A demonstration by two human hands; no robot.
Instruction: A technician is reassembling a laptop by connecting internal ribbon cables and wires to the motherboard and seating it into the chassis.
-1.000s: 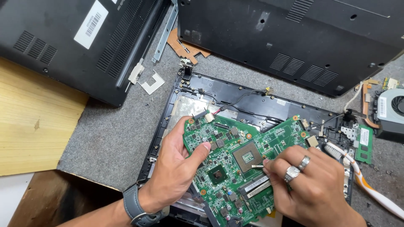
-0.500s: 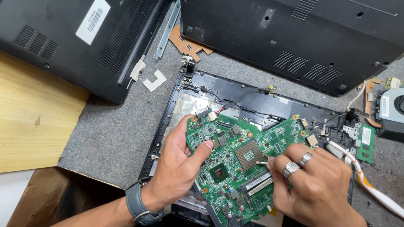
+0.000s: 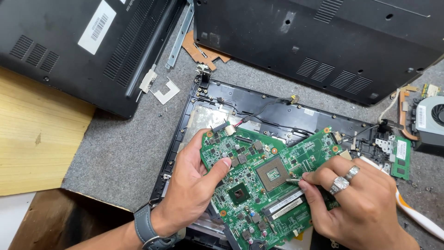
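Your left hand (image 3: 194, 194) has its grip clamped on the one green circuit board (image 3: 263, 185), tilted over one open laptop base (image 3: 277, 115). Your right hand (image 3: 356, 203), wearing two rings, pinches a thin tool (image 3: 293, 180) touching the board. Two closed laptops (image 3: 88, 46) lie behind on the desk (image 3: 120, 148).

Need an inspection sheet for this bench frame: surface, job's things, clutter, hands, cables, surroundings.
Surface: grey felt mat, with a wooden board at its left edge.
Job's things: green motherboard held tilted over an open black laptop base.
Clutter: orange-brown cut piece, metal bracket strip, small white bracket, cooling fan, green memory module.
Hands: left hand grips the motherboard's left edge, thumb on top; right hand, two rings, pinches a small part at the processor socket.
Cables: red-black lead on the base; white cable at right.
Surroundings: two black laptop shells, upper left and upper right.
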